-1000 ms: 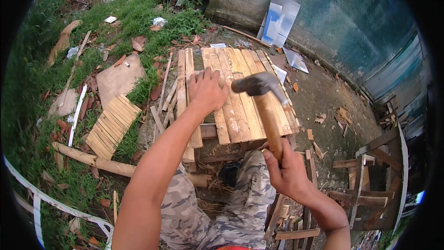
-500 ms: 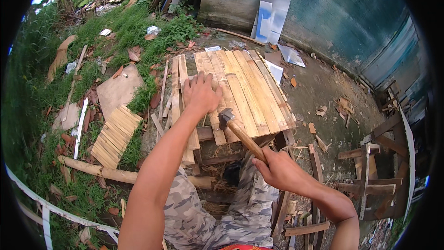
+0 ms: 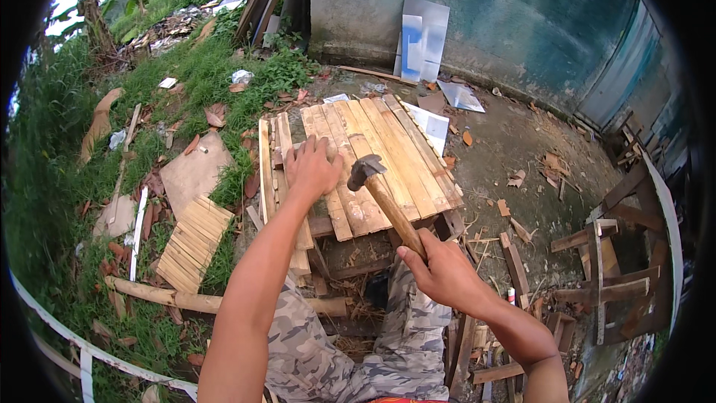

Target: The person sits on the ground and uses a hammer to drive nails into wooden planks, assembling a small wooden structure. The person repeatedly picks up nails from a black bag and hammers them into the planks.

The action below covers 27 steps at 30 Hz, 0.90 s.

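The right hand (image 3: 440, 265) has its grip closed around the lower part of the handle of the hammer (image 3: 394, 213). The hammer's head is ahead of this grip and to its left, over the pale wooden slats (image 3: 406, 168). The left hand (image 3: 313, 169) lies on these slats, left of the head, its fingers a little spread. Farther left, a small slatted panel (image 3: 195, 242) lies on the grass.
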{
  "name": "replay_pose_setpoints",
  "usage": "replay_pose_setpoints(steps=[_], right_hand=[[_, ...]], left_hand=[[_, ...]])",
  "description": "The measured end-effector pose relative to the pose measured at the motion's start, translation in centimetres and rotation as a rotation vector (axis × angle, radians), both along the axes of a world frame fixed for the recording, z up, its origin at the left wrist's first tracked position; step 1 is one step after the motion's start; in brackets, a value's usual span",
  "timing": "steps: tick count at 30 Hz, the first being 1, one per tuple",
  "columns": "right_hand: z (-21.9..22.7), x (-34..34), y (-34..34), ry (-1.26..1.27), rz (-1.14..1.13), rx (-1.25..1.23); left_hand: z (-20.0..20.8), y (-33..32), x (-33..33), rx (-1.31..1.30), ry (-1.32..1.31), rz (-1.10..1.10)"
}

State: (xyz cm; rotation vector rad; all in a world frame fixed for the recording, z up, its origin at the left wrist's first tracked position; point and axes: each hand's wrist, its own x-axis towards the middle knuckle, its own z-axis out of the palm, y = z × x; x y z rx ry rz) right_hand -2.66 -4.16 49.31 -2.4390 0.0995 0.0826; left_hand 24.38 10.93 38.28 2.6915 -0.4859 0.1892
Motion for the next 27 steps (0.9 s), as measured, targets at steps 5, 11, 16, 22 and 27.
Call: replay_pose_setpoints(steps=[5, 11, 16, 22, 27], right_hand=[[-0.5, -0.5, 1.6, -0.154, 0.0, 0.13], [-4.1, -3.4, 0.6, -0.175, -0.188, 0.184], [-6.3, -6.6, -1.2, -0.17, -0.406, 0.128], [-5.8, -9.2, -3.7, -0.152, -0.517, 0.138], [-3.8, -9.8, -4.5, -0.135, -0.544, 0.298]], left_hand=[[-0.2, 0.9, -0.3, -0.019, -0.057, -0.077], [-0.4, -0.1, 0.1, -0.044, -0.06, -0.003], [-0.4, 0.3, 0.9, -0.253, -0.065, 0.115], [-0.9, 1.4, 2.4, -0.421, -0.03, 0.227], [-1.6, 1.3, 2.8, -0.42, -0.071, 0.23]])
